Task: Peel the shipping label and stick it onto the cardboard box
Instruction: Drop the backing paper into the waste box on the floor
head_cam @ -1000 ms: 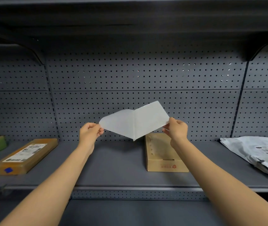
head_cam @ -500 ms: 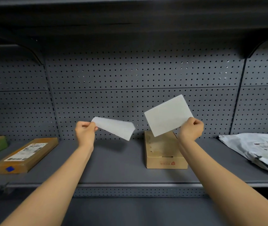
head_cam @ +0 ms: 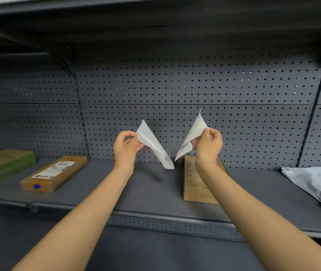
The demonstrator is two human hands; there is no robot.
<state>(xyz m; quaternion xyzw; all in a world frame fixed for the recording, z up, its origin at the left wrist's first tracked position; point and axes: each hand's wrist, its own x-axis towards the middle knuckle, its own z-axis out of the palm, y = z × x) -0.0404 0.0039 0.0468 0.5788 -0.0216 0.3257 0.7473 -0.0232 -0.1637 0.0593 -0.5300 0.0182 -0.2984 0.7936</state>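
My left hand (head_cam: 127,146) pinches a plain white backing sheet (head_cam: 153,146) that hangs down to the right. My right hand (head_cam: 209,145) pinches the white shipping label (head_cam: 192,137), tilted, with a strip of dark print showing on its underside. The two sheets are apart, their lower corners close together above the shelf. A plain brown cardboard box (head_cam: 193,184) sits on the grey shelf (head_cam: 152,190) just below and behind my right hand; my right forearm hides part of its top.
A long brown box (head_cam: 54,173) with a printed label lies at the left of the shelf, a green-edged box (head_cam: 5,163) beyond it. A grey poly mailer (head_cam: 316,182) lies at the right. A perforated back panel and an upper shelf close the space.
The label and backing, joined a second ago, came fully apart. Both hands have since moved closer together and tipped the sheets so their lower corners nearly meet.
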